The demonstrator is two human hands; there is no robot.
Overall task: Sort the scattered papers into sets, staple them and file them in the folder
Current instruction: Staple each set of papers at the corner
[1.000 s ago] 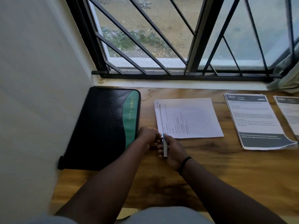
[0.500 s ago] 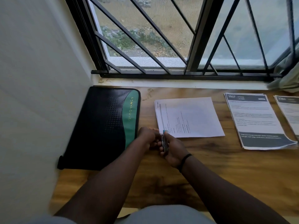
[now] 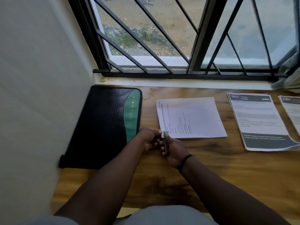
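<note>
A white paper set [image 3: 193, 117] lies sideways in the middle of the wooden desk [image 3: 227, 172]. My right hand [image 3: 174, 150] grips a slim stapler [image 3: 165, 143], whose blue tip sits over the set's near left corner. My left hand [image 3: 150, 138] rests beside it with fingers curled, thumb at the same corner. A closed black and green portfolio folder [image 3: 103, 125] lies to the left against the wall. Two more sets with dark headers, one [image 3: 259, 120] near the middle and one [image 3: 292, 111] cut by the frame edge, lie to the right.
A white wall [image 3: 40, 95] bounds the desk on the left. A barred window [image 3: 178, 38] and its sill run along the back. A grey curtain [image 3: 290, 78] hangs at the far right. Bare desk lies in front of the papers.
My right hand has slid the stapler forward a little, bringing its tip over the paper set's corner. My left hand stays at that corner.
</note>
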